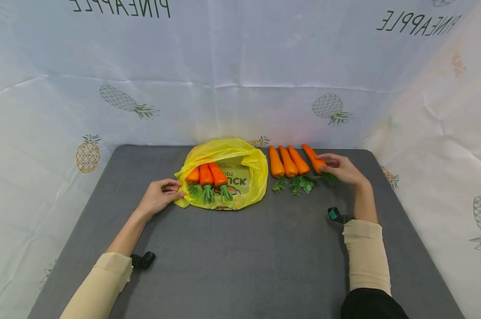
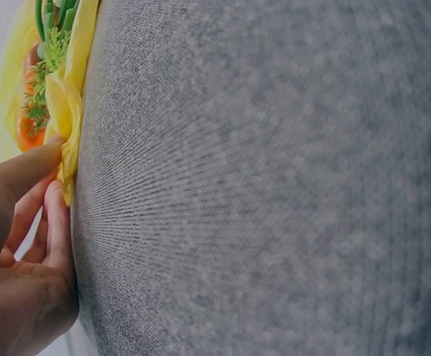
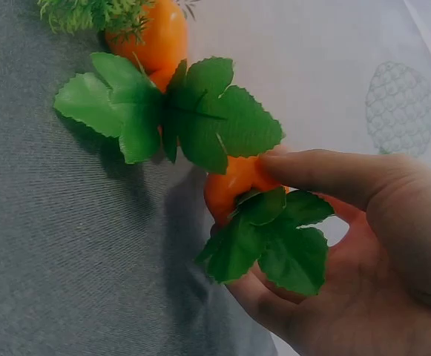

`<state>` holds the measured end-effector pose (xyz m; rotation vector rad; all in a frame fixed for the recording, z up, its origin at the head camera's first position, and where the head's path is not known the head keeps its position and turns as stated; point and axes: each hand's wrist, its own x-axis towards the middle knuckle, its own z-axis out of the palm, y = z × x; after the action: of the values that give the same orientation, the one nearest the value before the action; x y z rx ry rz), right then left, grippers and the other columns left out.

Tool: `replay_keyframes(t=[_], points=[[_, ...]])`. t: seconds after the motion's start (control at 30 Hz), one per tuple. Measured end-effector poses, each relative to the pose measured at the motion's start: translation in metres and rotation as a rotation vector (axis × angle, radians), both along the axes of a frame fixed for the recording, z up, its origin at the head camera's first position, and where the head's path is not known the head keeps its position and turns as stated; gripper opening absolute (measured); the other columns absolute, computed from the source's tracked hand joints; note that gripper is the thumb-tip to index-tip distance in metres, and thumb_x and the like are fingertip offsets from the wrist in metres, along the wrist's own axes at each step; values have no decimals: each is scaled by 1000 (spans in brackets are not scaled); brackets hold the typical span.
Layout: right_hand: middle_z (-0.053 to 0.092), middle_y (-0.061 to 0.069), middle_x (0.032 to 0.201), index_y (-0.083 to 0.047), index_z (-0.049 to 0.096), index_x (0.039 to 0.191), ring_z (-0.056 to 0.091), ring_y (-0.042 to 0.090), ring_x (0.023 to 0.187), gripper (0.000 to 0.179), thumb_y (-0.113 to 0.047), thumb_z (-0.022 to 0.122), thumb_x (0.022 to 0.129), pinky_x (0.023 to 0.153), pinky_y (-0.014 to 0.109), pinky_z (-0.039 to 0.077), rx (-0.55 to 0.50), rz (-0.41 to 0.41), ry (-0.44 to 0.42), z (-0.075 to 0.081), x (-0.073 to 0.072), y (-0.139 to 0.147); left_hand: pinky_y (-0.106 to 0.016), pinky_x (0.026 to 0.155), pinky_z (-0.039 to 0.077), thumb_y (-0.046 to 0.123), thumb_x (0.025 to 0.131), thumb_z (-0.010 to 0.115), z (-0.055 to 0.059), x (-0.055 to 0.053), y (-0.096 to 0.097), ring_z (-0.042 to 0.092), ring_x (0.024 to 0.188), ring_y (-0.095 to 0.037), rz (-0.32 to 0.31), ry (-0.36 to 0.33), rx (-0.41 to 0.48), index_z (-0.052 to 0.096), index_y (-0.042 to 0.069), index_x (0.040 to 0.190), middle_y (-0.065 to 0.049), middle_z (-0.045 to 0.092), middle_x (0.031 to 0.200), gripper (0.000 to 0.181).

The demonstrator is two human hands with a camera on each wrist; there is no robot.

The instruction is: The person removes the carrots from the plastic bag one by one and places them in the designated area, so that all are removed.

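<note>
A yellow plastic bag (image 1: 259,177) lies on its side with its mouth toward the near side. Inside its opening lie three orange carrots (image 1: 218,175) with green tops. My left hand (image 1: 160,197) pinches the bag's left edge between thumb and fingers; the gathered plastic (image 2: 63,111) shows in the left wrist view. At the right, my right hand (image 1: 344,171) grips a carrot (image 1: 312,157) near its leafy end. In the right wrist view thumb and fingers are on either side of that carrot (image 3: 222,194), with broad green leaves (image 3: 297,256) hanging from it.
Three more carrots (image 1: 290,164) lie side by side between the bag and my right hand, leafy ends toward me. The grey table (image 1: 240,257) ends at a white pineapple-print sheet (image 1: 240,57) hanging behind it.
</note>
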<state>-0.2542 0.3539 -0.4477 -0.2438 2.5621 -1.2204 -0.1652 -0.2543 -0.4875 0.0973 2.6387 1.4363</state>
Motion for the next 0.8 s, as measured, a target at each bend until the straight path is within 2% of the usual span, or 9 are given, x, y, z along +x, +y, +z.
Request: replay_keyframes(t=[0.17,0.47,0.8], points=[[42,27,169,-5,51,158,41,51,155,51,-25,62,113,121,70,40,-4,17,2,-5,-2,-3,-12,81,55,20,101,80,1,0,0,67,104,-14,1,3,14,71,-2,135,-24,74,127,42],[42,30,168,-1,50,158,42,54,153,50,-19,62,113,121,72,41,2,30,1,-14,-6,-6,-12,82,55,21,101,80,1,1,-1,66,104,-12,4,-17,13,70,-2,136,-24,72,128,42],[44,31,166,-2,52,158,48,53,150,50,-18,62,113,119,69,44,3,20,19,-13,-1,-12,-12,82,55,22,100,81,4,1,0,66,103,-11,1,-17,25,71,-1,135,-24,73,128,43]])
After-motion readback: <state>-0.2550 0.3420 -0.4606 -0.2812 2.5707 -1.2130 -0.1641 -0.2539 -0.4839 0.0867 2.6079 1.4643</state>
